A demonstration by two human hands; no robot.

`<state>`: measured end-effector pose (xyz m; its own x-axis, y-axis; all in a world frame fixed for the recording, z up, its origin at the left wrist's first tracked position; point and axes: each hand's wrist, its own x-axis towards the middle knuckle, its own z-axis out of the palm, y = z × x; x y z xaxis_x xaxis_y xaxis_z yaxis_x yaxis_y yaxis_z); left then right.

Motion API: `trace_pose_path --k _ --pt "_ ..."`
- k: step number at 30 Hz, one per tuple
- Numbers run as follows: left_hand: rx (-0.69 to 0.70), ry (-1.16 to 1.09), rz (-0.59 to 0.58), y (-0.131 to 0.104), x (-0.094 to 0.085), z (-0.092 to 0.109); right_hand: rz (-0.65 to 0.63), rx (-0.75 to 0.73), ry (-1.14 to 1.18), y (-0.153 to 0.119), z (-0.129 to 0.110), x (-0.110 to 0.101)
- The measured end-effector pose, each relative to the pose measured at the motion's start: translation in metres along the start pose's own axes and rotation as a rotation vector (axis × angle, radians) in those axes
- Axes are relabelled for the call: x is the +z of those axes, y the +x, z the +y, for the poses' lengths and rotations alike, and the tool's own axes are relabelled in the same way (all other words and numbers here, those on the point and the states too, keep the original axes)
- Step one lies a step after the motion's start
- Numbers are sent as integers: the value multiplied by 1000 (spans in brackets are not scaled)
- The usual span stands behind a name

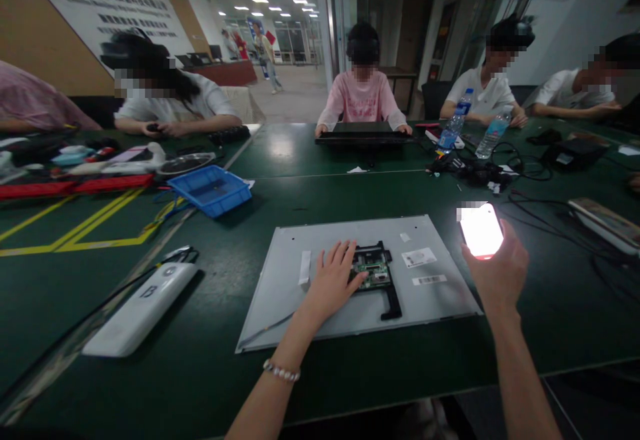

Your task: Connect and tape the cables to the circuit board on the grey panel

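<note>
A flat grey display panel [345, 320] lies back side up on the green table in front of me. Near its middle sits a black plastic frame [393, 303] with a green circuit board [376, 276] inside. My left hand [333, 277] rests open, fingers stretched out, over the left part of that frame and board, partly hiding them. To the right of the panel, my right hand [500, 273] is raised and wrapped round a smartphone [481, 232], whose lit screen is too bright to read. White labels [419, 257] are stuck on the panel's right side.
A white power bank [143, 310] with cables lies left; beyond it stands a blue tray [213, 193]. Water bottles [455, 122] and tangled black cables [473, 170] are at the back right. Across the table, a person in pink [363, 97] holds a dark flat panel [364, 139].
</note>
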<state>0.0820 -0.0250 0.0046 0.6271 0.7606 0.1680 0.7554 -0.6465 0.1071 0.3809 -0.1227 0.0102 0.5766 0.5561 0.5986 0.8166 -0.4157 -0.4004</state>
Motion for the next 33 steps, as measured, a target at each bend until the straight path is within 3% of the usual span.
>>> trace_pose_path --k 10,16,22,27,30,33 --pt "5 -13 -20 -1 3 -1 -413 198 -107 29 43 28" --pt "11 -20 -32 -1 0 0 -487 200 -173 31 59 46" --pt "5 -18 -36 -1 0 1 -515 178 -221 27 63 49" --pt "7 -28 -36 -2 1 0 -478 44 -185 24 55 51" --pt "7 -36 -32 -2 2 -1 -485 -157 -43 30 38 57" --pt "2 -41 -27 -2 4 0 -577 -403 131 39 12 63"
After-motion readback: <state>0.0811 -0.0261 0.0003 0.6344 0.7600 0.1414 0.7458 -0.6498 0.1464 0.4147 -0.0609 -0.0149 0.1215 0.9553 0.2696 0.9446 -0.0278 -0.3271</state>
